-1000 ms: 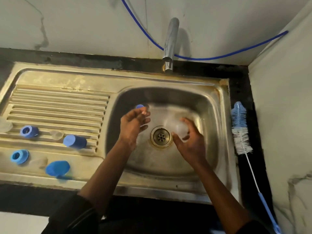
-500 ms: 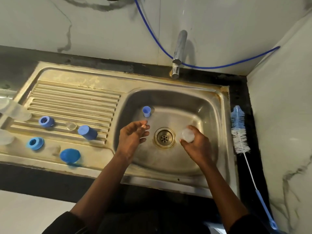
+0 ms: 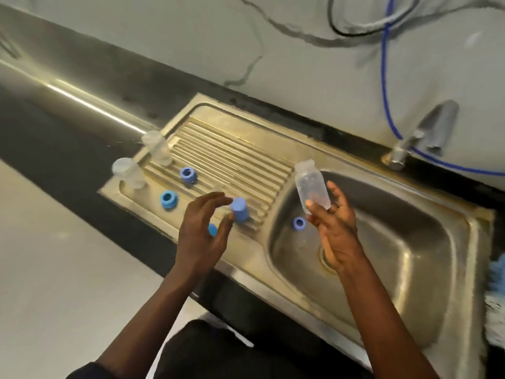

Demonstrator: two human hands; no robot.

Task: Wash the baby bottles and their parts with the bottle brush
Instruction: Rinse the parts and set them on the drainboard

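- Baby bottle (image 3: 311, 187): clear, apparently empty, tilted with its open neck up and to the left, above the left rim of the sink basin (image 3: 410, 242).
- Pinched at its lower end by the right hand (image 3: 336, 231), thumb in front and fingers spread behind; a light fingertip hold, not a full wrap.
- Left hand (image 3: 202, 231) holding nothing, fingers curved and apart, over the drainboard (image 3: 232, 154) just beside the upright blue cap (image 3: 240, 213); touching the cap or not, impossible to tell.
- Also on the drainboard: two clear bottles (image 3: 158, 147) standing at the far left end, and two blue collars (image 3: 188, 175) between them and the left hand.
- Small blue ring (image 3: 299, 223) lying in the basin, just left of the right hand.
- Bottle brush (image 3: 496, 296) barely in view at the right edge, well apart from both hands.
- Likely trouble: smooth, possibly wet plastic in so slight a pinch may slip and drop into the basin, perhaps onto the ring.
- Further risk: a careless sweep of the left hand may tip the blue cap and send it rolling along the ribs.
- Writing: none legible; faint marks on the held bottle too blurred to read, no brand visible anywhere.
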